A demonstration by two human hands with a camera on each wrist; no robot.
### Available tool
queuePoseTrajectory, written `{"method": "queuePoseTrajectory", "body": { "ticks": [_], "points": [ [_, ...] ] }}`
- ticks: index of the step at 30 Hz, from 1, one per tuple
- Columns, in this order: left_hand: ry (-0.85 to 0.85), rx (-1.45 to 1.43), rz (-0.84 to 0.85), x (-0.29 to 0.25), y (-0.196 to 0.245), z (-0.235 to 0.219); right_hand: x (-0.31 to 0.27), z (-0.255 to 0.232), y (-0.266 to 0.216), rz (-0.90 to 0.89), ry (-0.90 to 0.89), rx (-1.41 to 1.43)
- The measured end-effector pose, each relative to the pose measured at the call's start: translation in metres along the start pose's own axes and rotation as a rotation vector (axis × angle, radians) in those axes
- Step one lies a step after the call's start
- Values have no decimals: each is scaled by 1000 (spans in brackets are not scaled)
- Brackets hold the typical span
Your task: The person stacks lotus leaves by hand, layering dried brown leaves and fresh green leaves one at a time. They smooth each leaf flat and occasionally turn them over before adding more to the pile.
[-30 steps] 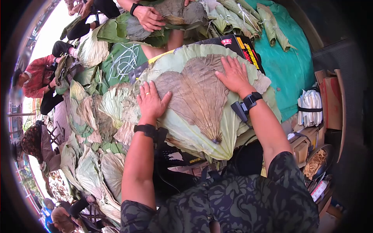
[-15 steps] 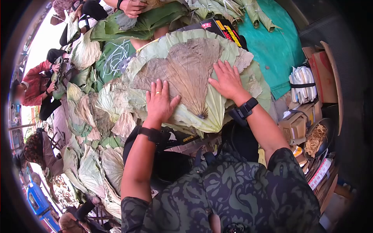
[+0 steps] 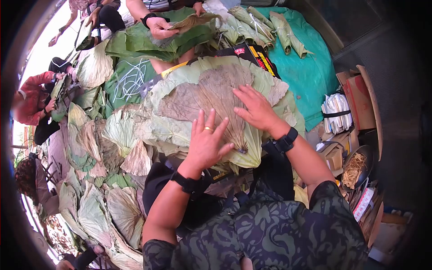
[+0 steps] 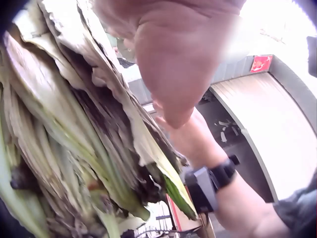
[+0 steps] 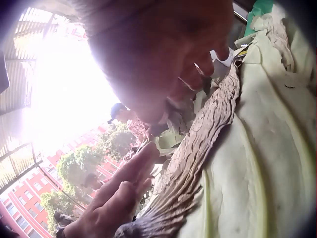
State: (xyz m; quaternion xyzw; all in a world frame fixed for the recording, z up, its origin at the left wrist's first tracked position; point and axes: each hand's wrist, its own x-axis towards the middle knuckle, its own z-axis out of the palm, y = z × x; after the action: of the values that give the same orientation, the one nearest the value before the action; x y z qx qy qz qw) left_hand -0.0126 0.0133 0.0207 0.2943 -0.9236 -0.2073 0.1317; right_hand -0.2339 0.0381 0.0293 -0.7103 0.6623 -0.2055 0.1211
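A big round dried lotus leaf [image 3: 198, 96], pale green at the rim and brown in the middle, lies on top of a stack on my lap. My left hand [image 3: 206, 141] lies flat with spread fingers on its near part, a ring on one finger. My right hand [image 3: 254, 109] presses flat on the leaf's right side, fingers straight. The left wrist view looks along the stack's layered edges [image 4: 74, 144], with my right forearm and wrist strap [image 4: 208, 181] behind. In the right wrist view the leaf surface [image 5: 247, 173] fills the right half and my left hand's fingers [image 5: 121, 191] rise at the lower left.
Many more lotus leaves [image 3: 103, 148] cover the ground to my left. A person opposite handles green leaves [image 3: 162, 38]. Tied leaf bundles [image 3: 270, 24] lie on a teal tarp [image 3: 310, 76]. Cardboard boxes [image 3: 360, 96], a white bundle [image 3: 336, 112] and a pan [image 3: 357, 168] stand on my right.
My left hand has slid right toward the leaf's stem end and spread its fingers. The right hand shifted slightly left. The view tilted.
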Motion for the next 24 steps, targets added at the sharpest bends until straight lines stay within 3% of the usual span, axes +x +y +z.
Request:
{"method": "queuePoseTrajectory", "body": {
  "ticks": [2, 4, 6, 8, 10, 11, 13, 17, 19, 20, 22, 24],
  "points": [
    [-234, 29, -2, -4, 8, 10, 21, 10, 22, -16, 25, -102],
    [-228, 27, -8, -6, 10, 14, 28, 15, 45, 63, -65, -181],
    [-203, 43, -24, -4, 7, 12, 35, 13, 65, 196, -263, -111],
    [-251, 18, -26, -5, 9, 11, 43, 7, 52, 236, -270, -15],
    [-235, 30, -29, -6, 9, 10, 49, 5, 27, 120, 302, -111],
    [-236, 13, -29, -6, 8, 10, 60, -1, 12, 110, 306, -111],
    [-239, -10, -30, -5, 7, 10, 78, -7, -20, -83, 474, -202],
    [-234, -2, -49, -4, 7, 7, 138, 12, -63, -153, 482, -144],
    [-226, -38, -41, -5, 7, 7, 164, 13, -77, 2, 276, -172],
    [-224, -42, -51, -6, 6, 8, 176, 15, -75, -5, 268, -170],
    [-212, -66, -30, -6, 3, 7, 195, 18, -66, 160, 81, -339],
    [-211, -85, -35, -5, 2, 4, 199, 9, -55, 90, 180, -372]
  ]
}}
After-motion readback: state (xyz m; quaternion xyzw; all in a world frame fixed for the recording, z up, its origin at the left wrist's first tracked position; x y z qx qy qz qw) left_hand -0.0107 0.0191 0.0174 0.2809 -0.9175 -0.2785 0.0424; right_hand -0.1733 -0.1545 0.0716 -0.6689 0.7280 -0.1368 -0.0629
